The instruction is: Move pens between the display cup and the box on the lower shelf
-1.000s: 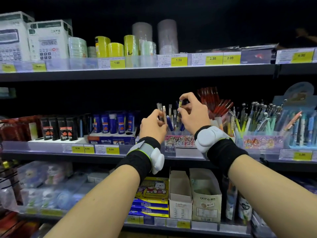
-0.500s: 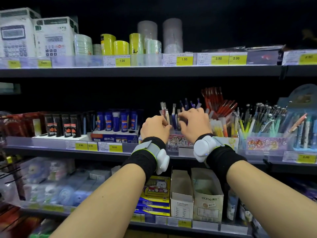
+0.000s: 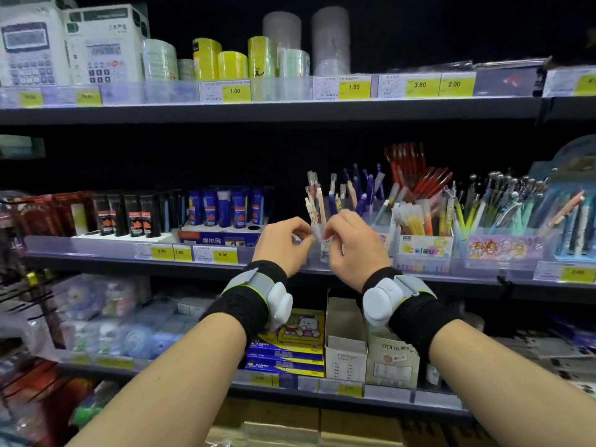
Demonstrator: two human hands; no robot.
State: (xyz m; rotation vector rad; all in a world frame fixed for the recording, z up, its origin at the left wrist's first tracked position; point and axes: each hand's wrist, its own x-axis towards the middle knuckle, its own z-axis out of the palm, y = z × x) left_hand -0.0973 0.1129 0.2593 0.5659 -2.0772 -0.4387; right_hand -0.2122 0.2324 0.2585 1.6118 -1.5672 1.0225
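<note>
A clear display cup (image 3: 317, 229) stands on the middle shelf and holds white and blue pens (image 3: 314, 201) upright. My left hand (image 3: 282, 245) and my right hand (image 3: 353, 246) hover close together just in front of the cup. Their curled fingertips nearly meet at its front wall. I see no pen in either hand, and I cannot tell whether the fingertips grip the cup. On the lower shelf, under my right wrist, stand an open white box (image 3: 345, 345) and a beige box (image 3: 392, 361).
More pen cups (image 3: 425, 221) crowd the middle shelf to the right, ink bottles (image 3: 222, 209) to the left. A clear price rail (image 3: 193, 253) fronts that shelf. Blue packs (image 3: 287, 353) lie left of the white box. Tape rolls and calculator boxes fill the top shelf.
Both hands have come down from the pen tops to the cup's front and drawn slightly back toward me. The pens now stand free in the cup. The view has tilted a little.
</note>
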